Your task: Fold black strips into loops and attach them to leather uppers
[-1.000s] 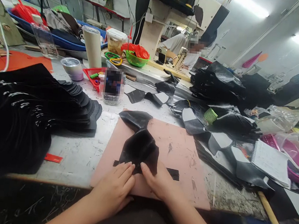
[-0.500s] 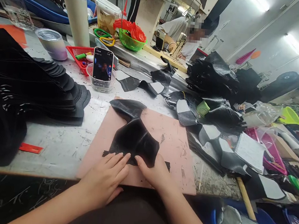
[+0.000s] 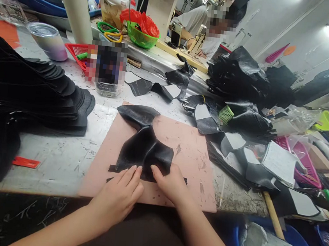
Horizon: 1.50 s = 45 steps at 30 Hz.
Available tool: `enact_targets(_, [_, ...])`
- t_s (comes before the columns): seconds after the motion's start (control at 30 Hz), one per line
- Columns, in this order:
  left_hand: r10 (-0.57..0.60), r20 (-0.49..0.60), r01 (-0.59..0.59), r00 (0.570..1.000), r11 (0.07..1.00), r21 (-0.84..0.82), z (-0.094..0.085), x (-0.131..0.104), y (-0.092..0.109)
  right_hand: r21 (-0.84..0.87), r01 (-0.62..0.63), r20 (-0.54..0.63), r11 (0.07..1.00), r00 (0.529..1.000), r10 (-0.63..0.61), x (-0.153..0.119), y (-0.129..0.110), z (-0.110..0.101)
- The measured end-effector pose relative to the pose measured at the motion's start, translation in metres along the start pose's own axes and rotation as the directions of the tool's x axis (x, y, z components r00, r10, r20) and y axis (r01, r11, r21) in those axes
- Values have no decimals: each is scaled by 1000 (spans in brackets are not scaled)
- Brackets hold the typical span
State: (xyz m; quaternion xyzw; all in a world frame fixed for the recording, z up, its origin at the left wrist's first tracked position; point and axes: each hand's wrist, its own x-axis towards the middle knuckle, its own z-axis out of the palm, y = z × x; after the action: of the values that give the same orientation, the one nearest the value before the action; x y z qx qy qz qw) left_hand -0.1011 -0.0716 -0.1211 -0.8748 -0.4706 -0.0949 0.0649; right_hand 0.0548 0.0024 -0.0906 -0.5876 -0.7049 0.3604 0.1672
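Note:
A shiny black leather piece (image 3: 141, 148) lies on a pinkish board (image 3: 190, 153) at the table's front edge, with a dark toothed-edge strip under its lower border. My left hand (image 3: 120, 192) rests on the piece's lower left edge, fingers close together and pressed down. At the lower right edge my right hand (image 3: 172, 182) grips the black leather piece, thumb on top and the other fingers hidden beneath or behind it. The leather bulges slightly between the hands.
A tall stack of black pieces (image 3: 52, 99) stands left, near a red strip (image 3: 26, 162). Behind are a tumbler (image 3: 48, 41), a green bowl (image 3: 141, 36) and a person at a sewing machine (image 3: 198, 44). Cut pieces, a notebook (image 3: 280, 162) and a wooden handle (image 3: 274, 214) lie right.
My left hand's fingers have drawn closer together, and its thumb is now out of sight. The leather bends more near my right thumb. The view has shifted slightly.

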Motion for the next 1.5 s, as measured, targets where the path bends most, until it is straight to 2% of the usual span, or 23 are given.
enact_targets(0.2, [-2, 54, 6, 999, 997, -78, 2, 0, -2, -6, 6, -2, 1000, 1000, -6, 5, 2, 0])
enact_targets(0.47, [56, 80, -49, 995, 995, -91, -5, 4, -8, -62, 46, -30, 997, 998, -48, 5, 5, 7])
enact_targets(0.63, [43, 128, -30, 991, 994, -103, -5, 8, -5, -42, 45, -126, 998, 991, -50, 4, 8, -5])
enact_targets(0.7, [59, 147, -42, 987, 992, -115, -4, 11, -3, 5, 29, -116, 1000, 993, -28, 4, 10, -13])
enact_targets(0.8, [94, 144, -76, 985, 990, -122, -1, 13, -3, 140, -3, -38, 990, 999, 8, 3, 16, -21])
enact_targets(0.93, [105, 102, -93, 989, 990, -108, 0, 14, -3, 317, -79, 5, 945, 997, 82, 6, 25, -17])
enact_targets(1.0, [104, 110, -93, 988, 990, -105, -1, 15, -3, 349, -101, -9, 932, 994, 111, 7, 28, -13])
enact_targets(1.23, [87, 200, -67, 976, 992, -107, -8, 22, 0, 306, -73, -68, 949, 993, 98, 9, 35, -8])
enact_targets(1.4, [131, 172, -110, 976, 986, -124, -7, 24, 0, 253, -75, -75, 965, 992, 97, 7, 35, -11])
enact_targets(1.5, [160, 110, -146, 981, 981, -126, -4, 27, 1, 201, -84, -41, 976, 995, 94, 6, 33, -16])
